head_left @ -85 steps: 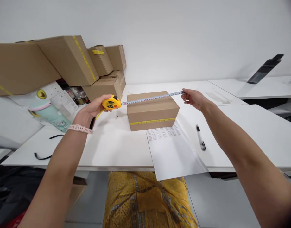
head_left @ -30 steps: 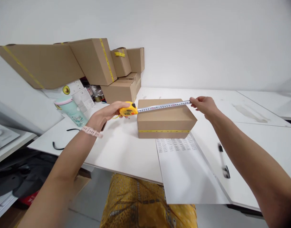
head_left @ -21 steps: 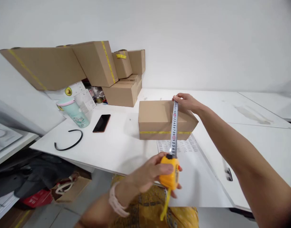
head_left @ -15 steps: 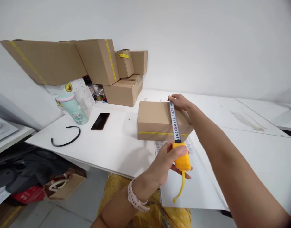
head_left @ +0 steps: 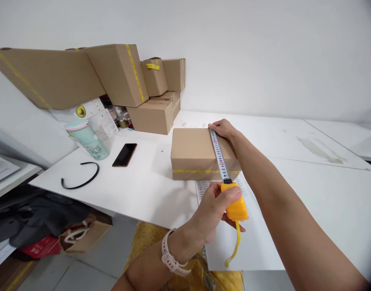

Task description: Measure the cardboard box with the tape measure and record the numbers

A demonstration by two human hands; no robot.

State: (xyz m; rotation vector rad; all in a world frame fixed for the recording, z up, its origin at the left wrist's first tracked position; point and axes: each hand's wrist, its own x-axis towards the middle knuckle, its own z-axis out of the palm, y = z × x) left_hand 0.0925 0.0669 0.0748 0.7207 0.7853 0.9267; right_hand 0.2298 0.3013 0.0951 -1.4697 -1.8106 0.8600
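Swung to the front of a closed box (head_left: 193, 144), the left hand (head_left: 212, 207) is gripping a tape measure (head_left: 236, 206); the right hand (head_left: 224, 128) is pinching its far end.

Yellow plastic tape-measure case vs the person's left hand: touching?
Touching. The head view shows it: the left hand is wrapped around the yellow plastic tape-measure case, thumb laid over it.

Brown cardboard box (head_left: 191, 143) — closed, yellow strip (head_left: 193, 171) along its front — lies on the surface (head_left: 149, 190). Yellow tape measure (head_left: 236, 207) at its five o'clock, blade (head_left: 218, 154) extended toward eleven over the top.
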